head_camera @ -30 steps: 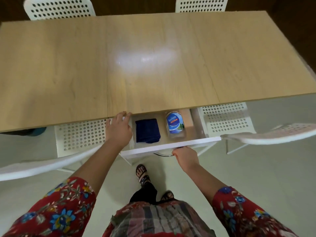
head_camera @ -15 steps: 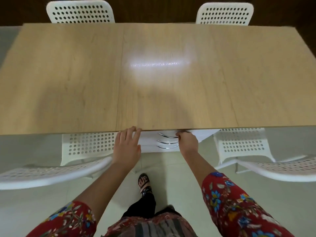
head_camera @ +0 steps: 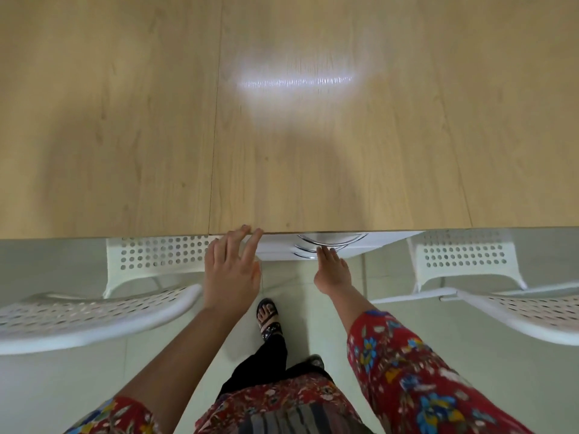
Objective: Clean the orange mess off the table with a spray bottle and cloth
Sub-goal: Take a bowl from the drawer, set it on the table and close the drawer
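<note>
The drawer that stood open a second ago, showing a spray bottle and a blue cloth, is now pushed in. Both items are out of view behind the white drawer front [head_camera: 275, 249], under the near edge of the table [head_camera: 344, 167]. The view has also closed in on the tabletop.

Count: one table with a wood-grain top and a seam running front to back; three curved chrome handles [head_camera: 332, 240] stacked on the drawer unit; two white perforated chairs, one to the left [head_camera: 94, 314] and one to the right [head_camera: 517, 311].

Left hand [head_camera: 230, 270]: grip wide, fingers straight and spread, tips touching the table's near edge, holding nothing.

Right hand [head_camera: 332, 272]: grip wide, fingers straight and together, thumb out. The tips reach the lowest handle, apparently in contact, though blur leaves this uncertain. It holds nothing.

One sandalled foot [head_camera: 268, 317] stands on the pale floor between the arms.
</note>
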